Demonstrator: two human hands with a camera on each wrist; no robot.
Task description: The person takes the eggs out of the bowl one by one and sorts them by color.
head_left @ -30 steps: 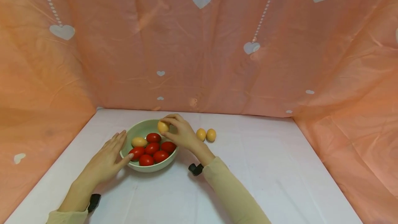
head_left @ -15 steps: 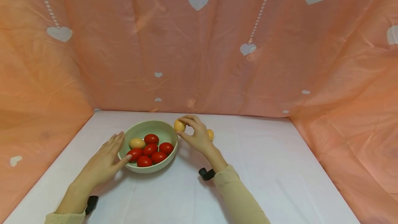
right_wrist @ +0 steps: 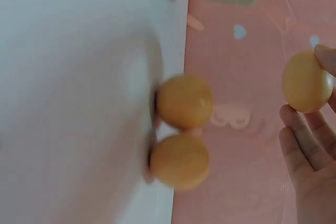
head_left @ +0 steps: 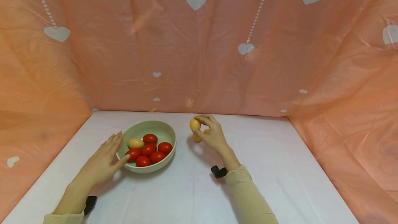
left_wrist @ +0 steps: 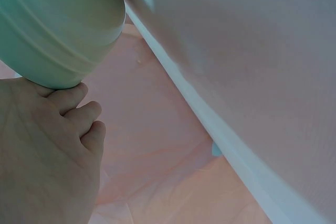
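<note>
A pale green bowl (head_left: 146, 169) stands on the left of the table, holding several red tomatoes (head_left: 149, 149) and one small yellow tomato (head_left: 135, 143). My left hand (head_left: 101, 163) rests against the bowl's left side, fingers straight and thumb at the near rim. In the left wrist view, its fingertips touch the bowl's outer wall (left_wrist: 63, 30). To the right of the bowl, my right hand (head_left: 214, 134) pinches a yellow tomato (right_wrist: 307, 82) above the table. Two more yellow tomatoes lie side by side, the nearer one (right_wrist: 181, 162) and its neighbour (right_wrist: 185, 102), partly hidden behind my hand in the head view.
A white cloth (head_left: 264, 168) covers the table. Orange-pink curtains (head_left: 174, 51) with pale hearts enclose the back and both sides. A black wrist camera mount (head_left: 219, 171) sits under my right wrist, and another (head_left: 90, 204) under my left.
My right hand has carried the pinched yellow tomato from above the bowl rightwards, to near the two on the table. The left hand stays at the bowl. The head view has shifted slightly.
</note>
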